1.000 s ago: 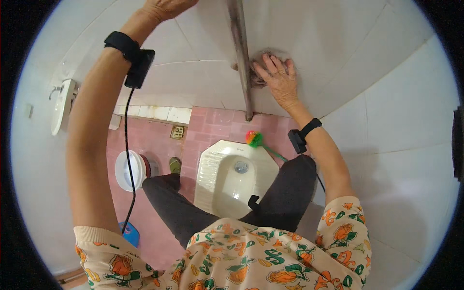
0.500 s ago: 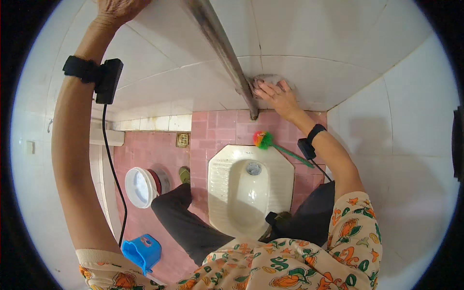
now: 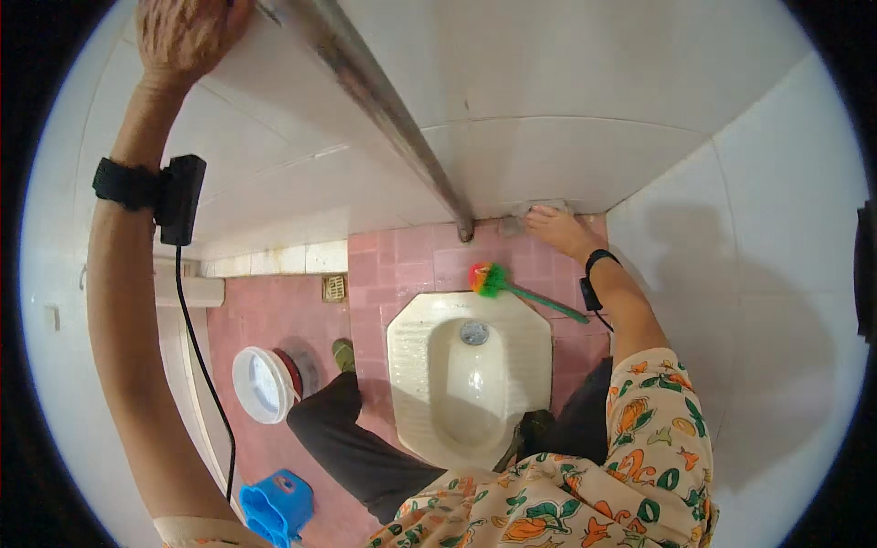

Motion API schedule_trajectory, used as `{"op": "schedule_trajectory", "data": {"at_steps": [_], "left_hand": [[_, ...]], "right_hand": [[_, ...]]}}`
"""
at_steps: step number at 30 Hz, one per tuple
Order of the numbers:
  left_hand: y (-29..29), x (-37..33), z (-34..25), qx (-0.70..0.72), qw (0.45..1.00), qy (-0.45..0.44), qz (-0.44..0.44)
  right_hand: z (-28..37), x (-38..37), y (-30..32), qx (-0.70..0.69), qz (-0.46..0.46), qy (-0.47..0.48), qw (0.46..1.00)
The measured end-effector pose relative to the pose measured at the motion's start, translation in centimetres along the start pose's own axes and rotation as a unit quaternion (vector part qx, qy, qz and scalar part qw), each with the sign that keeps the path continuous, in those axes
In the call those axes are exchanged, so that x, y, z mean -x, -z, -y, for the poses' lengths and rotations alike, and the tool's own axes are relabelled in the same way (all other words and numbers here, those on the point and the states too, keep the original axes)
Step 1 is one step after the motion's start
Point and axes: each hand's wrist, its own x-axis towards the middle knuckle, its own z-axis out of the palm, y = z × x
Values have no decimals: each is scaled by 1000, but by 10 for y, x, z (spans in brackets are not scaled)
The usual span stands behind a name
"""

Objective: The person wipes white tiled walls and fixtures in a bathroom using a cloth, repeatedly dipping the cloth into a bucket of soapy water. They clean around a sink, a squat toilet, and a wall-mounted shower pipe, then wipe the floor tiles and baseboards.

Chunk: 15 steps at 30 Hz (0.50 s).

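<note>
My right hand (image 3: 555,228) presses a greyish cloth (image 3: 514,225) against the foot of the white tiled wall (image 3: 548,164), where it meets the pink floor. Its fingers close over the cloth. High at the upper left, my left hand (image 3: 190,38) is up by the wall, near the top of a metal pipe (image 3: 388,105); its fingers run out of the picture, so their grip is hidden. Just below my right hand lies a toilet brush (image 3: 546,303) with a red, orange and green head and a green handle, beside the squat toilet (image 3: 402,365).
A white bucket (image 3: 239,395) stands on the pink tiled floor (image 3: 247,315) at the left, with something dark red beside it. Nearer me is a blue plastic container (image 3: 274,507). A floor drain (image 3: 335,289) sits by the wall base. My legs straddle the toilet.
My right hand has slid the cloth down and to the right, from beside the pipe to the wall's foot. My left hand appears lower and further left; the whole view has shifted slightly.
</note>
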Motion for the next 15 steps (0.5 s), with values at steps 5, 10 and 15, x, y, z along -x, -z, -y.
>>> {"op": "schedule_trajectory", "data": {"at_steps": [5,10,15], "left_hand": [[-11,3,-14,-35,994,27,98],[-23,11,-6,1,998,-23,52],[-2,-3,-21,92,996,2,-19]], "right_hand": [[5,-18,43,-91,-27,-76,993],[10,-38,166,-21,-290,-227,929],[-56,10,281,141,-515,-351,769]]}}
